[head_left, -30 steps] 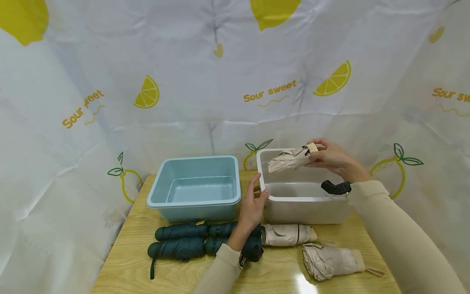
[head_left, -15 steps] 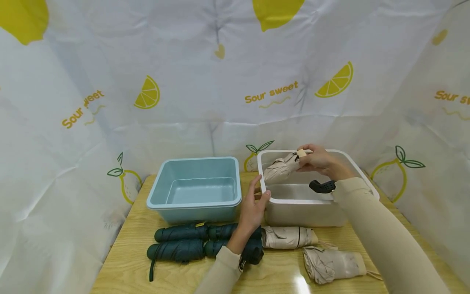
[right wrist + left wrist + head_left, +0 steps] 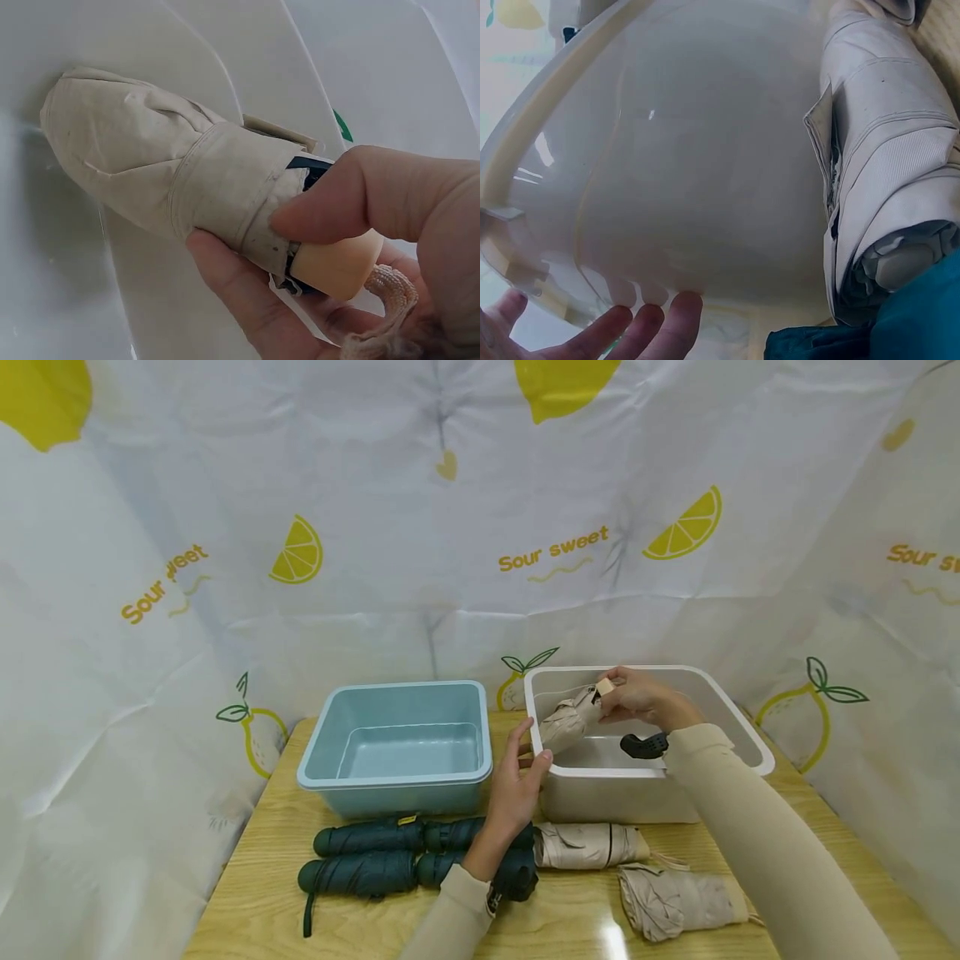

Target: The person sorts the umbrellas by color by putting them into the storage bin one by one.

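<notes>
My right hand [image 3: 637,697] pinches a folded beige umbrella [image 3: 564,724] at its pale handle end. The umbrella tilts down to the left inside the white bin [image 3: 645,772]. In the right wrist view, thumb and fingers close around the handle end of this umbrella [image 3: 150,154], and a cord loop hangs by the palm. Its far end is at the bin wall; I cannot tell whether it touches. At the bin's near left corner, my left hand [image 3: 513,789] rests with extended fingers against the outside and the thumb at the rim. Those fingers [image 3: 671,330] also show in the left wrist view.
A light blue bin [image 3: 397,782] stands to the left. In front lie several dark green folded umbrellas [image 3: 367,872], partly under my left forearm, and two more beige ones, one close to the white bin [image 3: 588,845], the other umbrella [image 3: 675,902] nearer. A lemon-print curtain [image 3: 375,635] hangs behind.
My right hand has moved left and down, lowering the beige umbrella deeper into the white bin. The left hand stays at the bin's corner.
</notes>
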`<state>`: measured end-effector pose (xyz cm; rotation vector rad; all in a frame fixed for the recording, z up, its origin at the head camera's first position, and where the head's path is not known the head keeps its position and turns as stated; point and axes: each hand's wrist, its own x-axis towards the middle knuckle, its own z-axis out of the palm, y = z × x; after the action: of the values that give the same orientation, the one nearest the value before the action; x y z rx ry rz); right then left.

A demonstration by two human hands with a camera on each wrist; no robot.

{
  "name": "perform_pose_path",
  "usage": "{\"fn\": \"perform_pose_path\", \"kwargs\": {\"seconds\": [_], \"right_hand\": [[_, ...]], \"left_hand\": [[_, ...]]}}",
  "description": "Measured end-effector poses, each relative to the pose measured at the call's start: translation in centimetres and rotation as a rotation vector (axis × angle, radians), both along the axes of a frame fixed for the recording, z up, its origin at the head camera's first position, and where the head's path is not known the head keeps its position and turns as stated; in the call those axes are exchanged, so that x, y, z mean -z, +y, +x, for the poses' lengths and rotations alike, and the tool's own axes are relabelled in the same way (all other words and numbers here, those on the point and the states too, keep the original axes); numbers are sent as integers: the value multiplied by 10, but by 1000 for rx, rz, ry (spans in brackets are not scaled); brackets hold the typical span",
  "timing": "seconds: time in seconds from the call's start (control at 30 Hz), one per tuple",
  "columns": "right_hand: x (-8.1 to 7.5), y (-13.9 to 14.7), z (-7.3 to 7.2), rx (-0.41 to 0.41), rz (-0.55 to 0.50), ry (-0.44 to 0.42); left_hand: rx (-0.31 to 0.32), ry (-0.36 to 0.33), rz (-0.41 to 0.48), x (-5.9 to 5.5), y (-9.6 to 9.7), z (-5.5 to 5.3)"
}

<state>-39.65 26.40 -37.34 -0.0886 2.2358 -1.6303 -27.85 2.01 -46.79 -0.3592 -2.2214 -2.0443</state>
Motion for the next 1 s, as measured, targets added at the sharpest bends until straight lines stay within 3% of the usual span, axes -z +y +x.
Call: {"fn": "perform_pose_path", "kwargs": {"seconds": [0.57,1.0], "right_hand": [[5,-5,3,-49,152,-20],[12,-1,-1,-62,378,-50]], "left_hand": [[12,-2,4,0,-1,1],[27,24,22,3,-2,-1]]}}
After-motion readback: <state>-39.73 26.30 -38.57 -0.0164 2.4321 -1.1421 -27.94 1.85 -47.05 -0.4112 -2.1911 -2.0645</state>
